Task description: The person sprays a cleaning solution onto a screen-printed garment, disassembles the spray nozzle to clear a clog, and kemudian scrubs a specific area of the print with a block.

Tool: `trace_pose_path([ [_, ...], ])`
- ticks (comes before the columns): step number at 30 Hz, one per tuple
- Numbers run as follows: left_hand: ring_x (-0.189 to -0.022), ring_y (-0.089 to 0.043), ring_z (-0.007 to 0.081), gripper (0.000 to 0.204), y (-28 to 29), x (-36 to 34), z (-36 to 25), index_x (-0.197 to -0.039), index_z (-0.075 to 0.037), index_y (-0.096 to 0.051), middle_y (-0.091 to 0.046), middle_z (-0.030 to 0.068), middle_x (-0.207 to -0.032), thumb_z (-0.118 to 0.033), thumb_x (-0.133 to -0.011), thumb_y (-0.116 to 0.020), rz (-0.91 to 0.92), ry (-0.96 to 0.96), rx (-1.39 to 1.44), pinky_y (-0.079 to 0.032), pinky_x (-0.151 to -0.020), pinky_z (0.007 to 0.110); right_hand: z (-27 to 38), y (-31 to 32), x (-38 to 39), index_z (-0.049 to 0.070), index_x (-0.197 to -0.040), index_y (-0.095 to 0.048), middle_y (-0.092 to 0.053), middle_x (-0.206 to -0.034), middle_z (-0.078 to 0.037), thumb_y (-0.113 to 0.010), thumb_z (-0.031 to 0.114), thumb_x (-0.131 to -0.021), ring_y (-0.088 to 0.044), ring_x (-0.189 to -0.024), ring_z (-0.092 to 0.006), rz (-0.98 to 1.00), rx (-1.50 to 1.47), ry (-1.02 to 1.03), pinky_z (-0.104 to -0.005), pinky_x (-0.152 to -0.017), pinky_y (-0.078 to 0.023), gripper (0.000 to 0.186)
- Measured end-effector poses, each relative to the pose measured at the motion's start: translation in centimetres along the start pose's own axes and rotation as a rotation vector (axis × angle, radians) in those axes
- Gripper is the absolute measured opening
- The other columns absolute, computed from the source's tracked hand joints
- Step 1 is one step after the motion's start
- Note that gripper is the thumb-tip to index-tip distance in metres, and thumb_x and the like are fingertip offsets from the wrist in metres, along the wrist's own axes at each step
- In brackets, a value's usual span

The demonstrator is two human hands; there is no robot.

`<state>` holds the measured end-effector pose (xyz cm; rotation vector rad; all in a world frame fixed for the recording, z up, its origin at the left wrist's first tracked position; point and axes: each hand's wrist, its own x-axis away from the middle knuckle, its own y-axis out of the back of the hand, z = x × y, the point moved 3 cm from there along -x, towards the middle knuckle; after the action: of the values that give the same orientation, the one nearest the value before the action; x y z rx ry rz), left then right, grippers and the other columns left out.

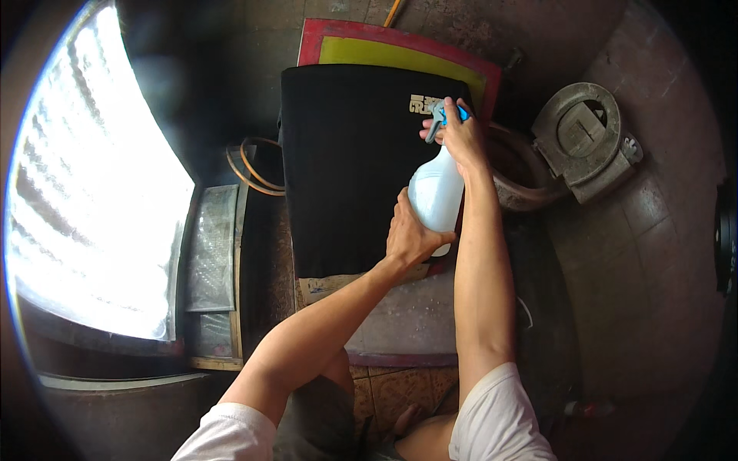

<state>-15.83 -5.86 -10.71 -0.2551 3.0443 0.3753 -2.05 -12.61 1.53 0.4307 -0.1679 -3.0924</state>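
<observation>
Over the middle of the view lies a black cloth (346,161), stretched flat, with a small white print (423,103) near its upper right. My left hand (413,234) is wrapped round the lower body of a translucent white spray bottle (437,196), above the cloth's right part. My right hand (463,138) grips the bottle's neck and its blue-and-grey trigger head (438,115), beside the print, with fingers curled at the trigger. The bottle tilts with its head toward the far side. A strip of brown cardboard (321,288) shows under the cloth's near edge.
Behind the cloth is a red-bordered yellow panel (369,49). A dirty grey metal fixture (584,146) stands at right. On the left are orange cable loops (254,173), wood-framed screens (211,253) and a glaring white panel (92,177). A grey board (400,323) lies nearest me.
</observation>
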Motion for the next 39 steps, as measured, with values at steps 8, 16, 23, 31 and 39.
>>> trace_pose_path([
  [8, -0.127, -0.053, 0.0447, 0.129, 0.5, 0.1, 0.3, -0.153, 0.002, -0.019, -0.046, 0.0288, -0.140, -0.038, -0.054, -0.092, -0.010, 0.001, -0.007, -0.047, -0.107, 0.050, 0.0, -0.9, 0.5, 0.003, -0.123, -0.058, -0.065, -0.078, -0.006, -0.051, 0.049, -0.106, -0.062, -0.061, -0.0128, 0.010, -0.028, -0.033, -0.0270, -0.050, -0.050, 0.050],
  [16, -0.132, -0.050, 0.0436, 0.129, 0.8, 0.1, 0.8, -0.153, 0.003, -0.020, -0.045, 0.0281, -0.143, -0.038, -0.055, -0.092, -0.057, -0.018, 0.003, -0.045, -0.110, 0.049, -0.7, -1.4, 0.3, 0.001, -0.135, -0.050, -0.069, -0.086, -0.010, -0.053, 0.045, -0.106, -0.067, -0.066, -0.0134, -0.011, -0.039, 0.059, -0.0270, -0.054, -0.052, 0.053],
  [23, -0.133, -0.049, 0.0426, 0.131, 1.0, -0.3, 0.4, -0.154, 0.003, -0.018, -0.043, 0.0279, -0.145, -0.037, -0.055, -0.093, 0.013, -0.017, -0.026, -0.045, -0.111, 0.049, -0.2, -0.1, 0.2, 0.001, -0.147, -0.039, -0.070, -0.084, -0.013, -0.052, 0.042, -0.107, -0.068, -0.060, -0.0187, -0.088, 0.101, -0.052, -0.0305, -0.054, -0.054, 0.058],
  [31, -0.131, -0.052, 0.0390, 0.135, 0.7, -0.6, 1.0, -0.151, 0.007, -0.019, -0.044, 0.0270, -0.143, -0.048, -0.054, -0.096, 0.012, -0.050, -0.083, -0.045, -0.110, 0.047, -0.7, 0.0, -0.2, 0.004, -0.161, -0.018, -0.072, -0.104, -0.021, -0.049, 0.039, -0.108, -0.075, -0.083, -0.0240, -0.013, 0.060, -0.065, -0.0353, -0.069, -0.058, 0.070],
  [39, -0.131, -0.052, 0.0394, 0.134, 0.8, -0.5, 1.3, -0.151, 0.006, -0.018, -0.045, 0.0277, -0.142, -0.045, -0.055, -0.095, 0.011, -0.040, -0.090, -0.045, -0.110, 0.048, -0.6, -0.2, 0.3, 0.003, -0.150, -0.037, -0.069, -0.095, -0.013, -0.052, 0.038, -0.108, -0.070, -0.075, -0.0167, -0.009, 0.000, -0.052, -0.0298, -0.061, -0.056, 0.057],
])
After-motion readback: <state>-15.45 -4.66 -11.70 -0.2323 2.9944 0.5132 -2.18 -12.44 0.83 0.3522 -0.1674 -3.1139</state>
